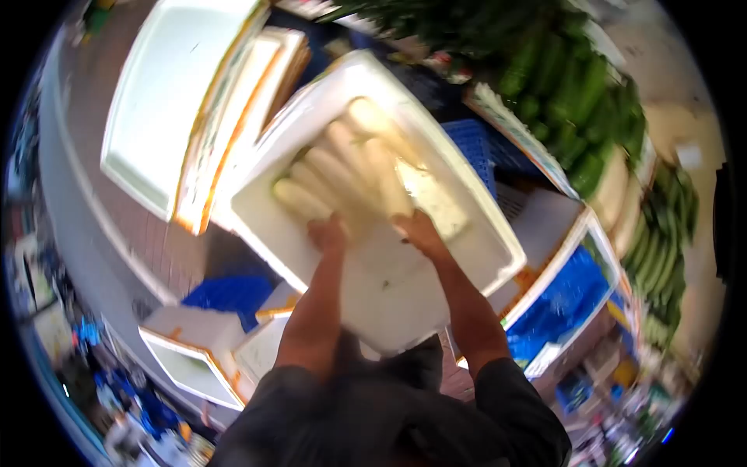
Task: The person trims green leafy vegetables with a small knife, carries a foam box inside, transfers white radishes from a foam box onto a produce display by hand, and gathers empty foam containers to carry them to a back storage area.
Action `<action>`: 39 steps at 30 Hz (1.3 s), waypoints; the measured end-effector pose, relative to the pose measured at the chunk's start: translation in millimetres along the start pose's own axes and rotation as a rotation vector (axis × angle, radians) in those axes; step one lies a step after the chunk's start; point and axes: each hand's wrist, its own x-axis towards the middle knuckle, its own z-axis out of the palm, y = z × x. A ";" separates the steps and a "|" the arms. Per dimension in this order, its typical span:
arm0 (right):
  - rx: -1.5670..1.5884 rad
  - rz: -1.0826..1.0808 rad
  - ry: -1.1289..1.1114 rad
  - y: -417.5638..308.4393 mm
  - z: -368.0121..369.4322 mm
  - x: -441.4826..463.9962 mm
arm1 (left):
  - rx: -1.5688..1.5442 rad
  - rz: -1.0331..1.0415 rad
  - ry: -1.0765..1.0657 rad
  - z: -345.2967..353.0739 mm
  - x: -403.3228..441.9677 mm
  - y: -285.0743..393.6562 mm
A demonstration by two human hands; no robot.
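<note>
A white foam box (272,249) stands tilted in front of me, with cloudy water in its bottom. Several long, pale vegetables that look like white radishes (338,167) lie side by side in its far half. My left hand (327,232) is closed at the near end of one radish, its fingers partly blurred. To the right, my right hand (418,231) grips the lower end of another white radish (383,175). A bright patch of water (428,194) glints beside that hand.
White foam boxes (175,101) stand at the upper left. Green cucumber-like vegetables (564,93) are heaped at the upper right, with more green produce (661,233) below. A blue crate (471,148) sits behind my box. A foam box with blue plastic (560,303) is at right.
</note>
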 end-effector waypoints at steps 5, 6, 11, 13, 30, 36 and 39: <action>0.409 0.029 -0.058 7.3 -28.1 -132.6 | -0.572 -0.077 -0.558 -64.8 -34.9 21.4; 0.398 -0.120 -0.011 29.8 -39.9 -153.0 | -0.604 -0.017 -0.600 -91.9 -68.2 34.8; 0.822 -0.313 0.280 38.5 -174.0 -272.6 | -0.484 0.185 -0.685 -135.6 -190.4 80.4; 0.564 -0.359 0.571 28.3 -248.4 -287.9 | -0.392 0.335 -0.812 -137.7 -213.3 83.7; 0.106 -0.548 1.215 59.7 -416.1 -218.7 | -0.034 0.768 -1.207 -13.3 -464.2 267.9; 1.005 -0.671 0.691 49.3 -378.4 -282.3 | 0.095 1.300 -1.311 56.9 -532.3 303.2; 0.858 -0.617 0.876 79.5 -429.1 -265.2 | 0.107 1.260 -1.439 73.3 -536.7 291.6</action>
